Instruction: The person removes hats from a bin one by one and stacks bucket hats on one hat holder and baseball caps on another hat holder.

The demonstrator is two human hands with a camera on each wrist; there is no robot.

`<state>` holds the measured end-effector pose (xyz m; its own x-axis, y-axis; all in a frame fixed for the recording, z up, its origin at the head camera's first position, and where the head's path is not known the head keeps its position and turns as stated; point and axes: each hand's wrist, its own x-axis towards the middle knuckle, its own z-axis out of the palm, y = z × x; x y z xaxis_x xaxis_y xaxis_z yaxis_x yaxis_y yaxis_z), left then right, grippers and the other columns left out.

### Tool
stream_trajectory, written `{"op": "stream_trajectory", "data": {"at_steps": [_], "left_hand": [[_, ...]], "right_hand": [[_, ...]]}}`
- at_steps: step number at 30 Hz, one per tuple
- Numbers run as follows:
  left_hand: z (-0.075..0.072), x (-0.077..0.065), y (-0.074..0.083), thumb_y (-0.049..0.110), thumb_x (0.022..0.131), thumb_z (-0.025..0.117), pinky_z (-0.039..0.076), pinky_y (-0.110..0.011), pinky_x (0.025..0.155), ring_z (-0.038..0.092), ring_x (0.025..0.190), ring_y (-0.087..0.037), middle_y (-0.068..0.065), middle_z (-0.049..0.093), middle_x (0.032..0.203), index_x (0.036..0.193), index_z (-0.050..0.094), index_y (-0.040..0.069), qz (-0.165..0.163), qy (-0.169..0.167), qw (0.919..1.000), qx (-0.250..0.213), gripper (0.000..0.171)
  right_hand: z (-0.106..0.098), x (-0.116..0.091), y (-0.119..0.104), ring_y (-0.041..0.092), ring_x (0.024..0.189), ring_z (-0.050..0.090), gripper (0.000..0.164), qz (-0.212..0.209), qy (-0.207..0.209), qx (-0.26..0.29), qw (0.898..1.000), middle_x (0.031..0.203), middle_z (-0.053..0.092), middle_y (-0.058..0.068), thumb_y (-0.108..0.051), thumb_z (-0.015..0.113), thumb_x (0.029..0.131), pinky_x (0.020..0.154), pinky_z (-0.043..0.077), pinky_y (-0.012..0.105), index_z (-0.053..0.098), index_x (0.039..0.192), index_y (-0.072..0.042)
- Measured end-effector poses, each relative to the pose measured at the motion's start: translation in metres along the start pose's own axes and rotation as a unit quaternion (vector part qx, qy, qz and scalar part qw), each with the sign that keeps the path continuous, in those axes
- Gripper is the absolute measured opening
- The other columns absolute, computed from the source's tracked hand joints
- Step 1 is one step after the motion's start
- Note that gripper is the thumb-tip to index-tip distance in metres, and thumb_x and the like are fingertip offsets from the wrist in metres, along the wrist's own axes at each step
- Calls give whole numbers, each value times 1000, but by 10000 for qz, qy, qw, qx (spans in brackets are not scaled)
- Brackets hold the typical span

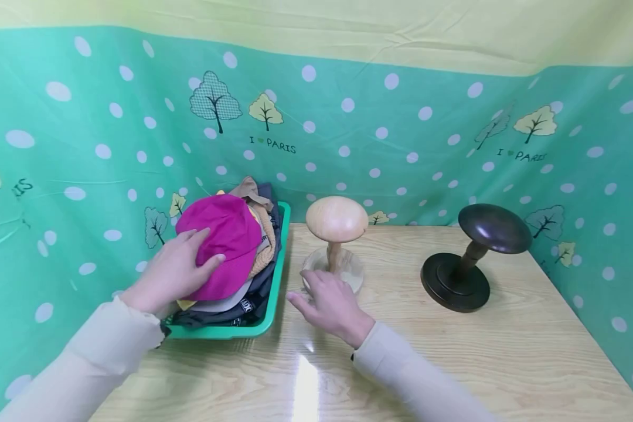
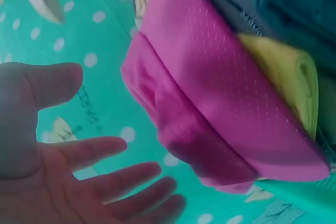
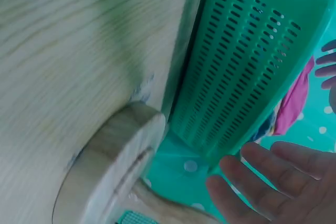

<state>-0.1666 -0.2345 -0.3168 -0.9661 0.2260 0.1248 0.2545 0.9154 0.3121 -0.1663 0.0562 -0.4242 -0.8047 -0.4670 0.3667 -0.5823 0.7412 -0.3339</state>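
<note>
A magenta cap [image 1: 227, 234] tops a pile of hats in a green plastic basket [image 1: 281, 275]. Over the cap hovers my left hand [image 1: 176, 266], and the left wrist view has its fingers spread, apart from the cloth. My right hand [image 1: 331, 305] is held with loose fingers in front of a pale wooden hat stand [image 1: 337, 218]. In the right wrist view its fingers are extended and hold nothing, near the stand's round base [image 3: 113, 166]. The left wrist view also has the cap's brim [image 2: 210, 77] and a folded yellow cloth item [image 2: 286, 74] beneath it.
A dark brown hat stand [image 1: 494, 228] stands at the right of the wood-grain table [image 1: 401, 351]. Behind and at both sides hangs a green dotted curtain [image 1: 343, 129]. The basket's slotted wall [image 3: 236, 51] rises left of the pale stand.
</note>
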Motion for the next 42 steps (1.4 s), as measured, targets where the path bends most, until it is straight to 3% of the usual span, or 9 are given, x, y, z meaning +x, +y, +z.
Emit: {"op": "stream_trajectory", "data": {"at_steps": [6,11,17,21,26,30,34,38,42], "left_hand": [[-6,15,-25,41,96,53,33,-65,98,38,123,-54,-36,41,135,140,33,-13,-405,-501,9969,-443,73],[-8,22,-45,38,98,47,37,-64,95,38,120,-57,-41,40,132,138,31,-17,-866,-598,9930,-535,70],[-7,28,-66,41,100,41,47,-57,82,49,107,-53,-40,49,121,130,40,-22,-1259,-619,9874,-731,69],[-6,33,-73,42,99,42,50,-50,75,55,97,-45,-35,57,111,122,49,-19,-1311,-532,9863,-845,66],[-4,36,-76,43,98,44,50,-47,72,55,96,-43,-34,57,111,120,53,-17,-1500,-490,9831,-925,64],[1,37,-74,39,97,49,49,-38,63,57,85,-37,-27,61,99,109,59,-13,-1535,-202,9839,-897,55],[6,37,-74,36,96,51,42,-31,53,53,69,-27,-13,58,75,87,60,-5,-1513,110,9846,-867,43],[9,37,-77,36,97,49,38,-31,50,48,61,-23,-5,50,64,76,56,1,-1594,192,9821,-987,41],[11,36,-80,32,97,50,39,-31,50,48,63,-23,-6,52,66,77,58,0,-1689,232,9789,-1126,38]], "right_hand": [[10,6,-6,25,102,63,61,144,-163,240,9995,116,65,10,-56,46,95,81,53,42,56,127,-5],[18,11,-10,23,98,64,64,518,-425,916,9935,115,65,12,-57,42,96,80,53,39,55,127,-4],[26,16,-12,9,84,64,64,1100,-715,2150,9678,100,68,6,-56,46,95,73,52,27,56,126,-1],[30,19,-13,7,76,62,57,1333,-692,2666,9520,93,67,1,-52,49,95,71,52,26,59,122,-2],[36,21,-15,7,66,61,48,1615,-629,3283,9285,85,67,2,-49,54,94,63,51,25,63,113,-5],[40,24,-19,20,65,66,44,1800,-578,3715,9090,83,69,11,-43,56,94,57,52,27,63,110,-3],[43,25,-23,34,70,67,39,1948,-591,4027,8924,82,68,17,-37,59,94,54,52,28,61,110,-1],[45,23,-24,35,69,67,35,2028,-469,4132,8865,78,67,17,-34,61,94,51,51,29,60,108,-2],[47,22,-28,38,66,65,28,2128,-308,4458,8689,74,66,15,-28,62,94,52,54,37,59,104,-2]]}}
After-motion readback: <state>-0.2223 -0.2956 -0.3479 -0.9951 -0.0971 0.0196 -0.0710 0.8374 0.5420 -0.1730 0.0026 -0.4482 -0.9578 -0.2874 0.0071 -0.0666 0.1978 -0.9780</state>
